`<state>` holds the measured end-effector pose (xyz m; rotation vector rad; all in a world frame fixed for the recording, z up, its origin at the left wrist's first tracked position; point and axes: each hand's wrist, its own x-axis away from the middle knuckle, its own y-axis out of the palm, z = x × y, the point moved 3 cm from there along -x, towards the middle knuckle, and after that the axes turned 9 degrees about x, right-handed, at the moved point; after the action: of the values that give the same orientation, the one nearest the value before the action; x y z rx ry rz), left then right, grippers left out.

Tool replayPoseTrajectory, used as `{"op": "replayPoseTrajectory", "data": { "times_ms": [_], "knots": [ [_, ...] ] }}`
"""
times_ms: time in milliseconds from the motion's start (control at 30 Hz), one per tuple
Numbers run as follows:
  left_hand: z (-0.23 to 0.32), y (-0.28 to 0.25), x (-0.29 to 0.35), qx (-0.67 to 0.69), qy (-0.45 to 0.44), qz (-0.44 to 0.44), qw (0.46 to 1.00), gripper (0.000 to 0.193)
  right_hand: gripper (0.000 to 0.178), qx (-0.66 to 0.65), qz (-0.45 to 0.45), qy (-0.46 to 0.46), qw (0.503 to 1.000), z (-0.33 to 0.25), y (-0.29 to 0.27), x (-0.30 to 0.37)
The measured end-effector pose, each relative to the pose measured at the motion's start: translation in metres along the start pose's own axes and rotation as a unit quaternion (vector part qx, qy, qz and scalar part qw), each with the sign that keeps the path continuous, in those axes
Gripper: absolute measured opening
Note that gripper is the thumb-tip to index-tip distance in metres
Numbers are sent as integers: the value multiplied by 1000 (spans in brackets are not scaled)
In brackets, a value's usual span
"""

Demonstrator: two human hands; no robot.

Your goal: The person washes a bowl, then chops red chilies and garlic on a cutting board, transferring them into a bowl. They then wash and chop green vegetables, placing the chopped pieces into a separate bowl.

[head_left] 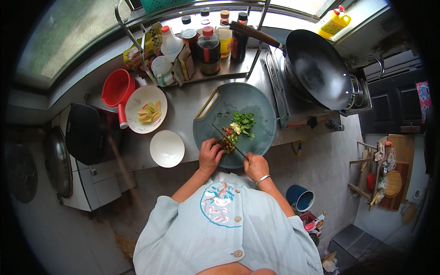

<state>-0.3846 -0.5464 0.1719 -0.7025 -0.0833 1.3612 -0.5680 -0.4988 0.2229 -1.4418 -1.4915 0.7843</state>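
On the round grey-green cutting board (259, 98), my right hand (256, 167) is closed around the handle of a kitchen knife (230, 142), its blade slanting away to the left. My left hand (211, 153) has its fingers curled over small brownish pieces of food (226, 145) beside the blade. What kind of food they are is too small to tell. Just beyond the knife lie chopped green leaves (244, 121), pale chopped bits (235, 128) that look like garlic, and a few red pieces (226, 131).
Left of the board stand an empty white bowl (167, 149), a plate (133, 103) with pale yellowish slices, and a red ladle (118, 89). Several bottles (209, 50) crowd a metal rack behind. A black wok (316, 68) rests on the stove at right. A blue bucket (300, 198) is on the floor.
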Motion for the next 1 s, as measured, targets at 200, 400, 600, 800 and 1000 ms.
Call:
{"op": "replayPoseTrajectory", "data": {
  "times_ms": [200,400,600,800,1000],
  "knots": [
    [7,-2,-5,-14,17,-44,999,65,19,-47,25,51,997,23,5,10],
    [-8,14,0,-26,45,-76,996,69,16,-57,32,75,995,29,4,27],
    [-7,6,-5,-12,55,-59,997,63,13,-39,39,64,996,7,6,20],
    [5,-15,3,-21,57,-79,995,50,11,-9,35,27,999,2,3,20],
    [-11,5,-6,29,110,-79,990,37,12,10,29,17,999,3,2,15]
  ]
}}
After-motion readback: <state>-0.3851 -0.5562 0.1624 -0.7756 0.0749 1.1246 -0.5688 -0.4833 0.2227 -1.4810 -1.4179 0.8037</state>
